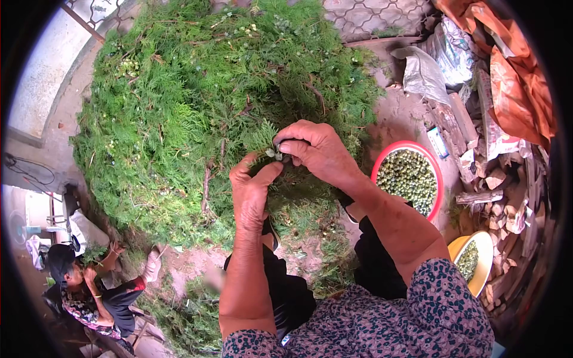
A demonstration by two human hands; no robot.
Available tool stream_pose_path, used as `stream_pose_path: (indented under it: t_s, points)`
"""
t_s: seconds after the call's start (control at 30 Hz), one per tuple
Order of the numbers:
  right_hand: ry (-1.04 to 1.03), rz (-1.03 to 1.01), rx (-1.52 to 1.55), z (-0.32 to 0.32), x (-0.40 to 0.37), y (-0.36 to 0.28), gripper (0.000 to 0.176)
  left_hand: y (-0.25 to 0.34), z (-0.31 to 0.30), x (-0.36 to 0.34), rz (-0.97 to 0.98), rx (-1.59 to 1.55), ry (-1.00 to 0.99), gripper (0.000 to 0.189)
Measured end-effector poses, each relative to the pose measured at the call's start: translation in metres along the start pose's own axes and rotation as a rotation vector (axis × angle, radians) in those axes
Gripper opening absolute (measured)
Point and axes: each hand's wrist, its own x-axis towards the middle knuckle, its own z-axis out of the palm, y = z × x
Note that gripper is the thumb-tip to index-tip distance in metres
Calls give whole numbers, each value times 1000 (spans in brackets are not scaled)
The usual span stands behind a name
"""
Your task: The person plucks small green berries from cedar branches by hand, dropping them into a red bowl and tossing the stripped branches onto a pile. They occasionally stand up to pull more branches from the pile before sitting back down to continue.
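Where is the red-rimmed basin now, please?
In the head view, the red-rimmed basin is to the person's right, between the right hand and the firewood.

Dusty, pinkish bare floor (403, 116) shows at 2 o'clock, meeting wavy-patterned paving (382, 17) at 1 o'clock. A pale, smooth surface, wall or slab (51, 62), fills 10 o'clock; a dark cable (27, 170) loops at 9. Orange sheeting (519, 77) hangs at 2, above firewood (504, 218) stacked past 3. Light is bright and diffuse.
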Motion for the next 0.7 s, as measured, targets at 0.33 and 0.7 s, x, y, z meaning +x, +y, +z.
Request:
stream_pose_path:
  t_s: [0.33, 0.7]
  points:
    - [-19, 397, 358, -3, 1, -9, 12, 3, 1, -5, -15, -39, 42, 10]
    - [31, 213, 604, -10, 1, -8, 12, -1, 5, 0, 15, -203, 52, 9]
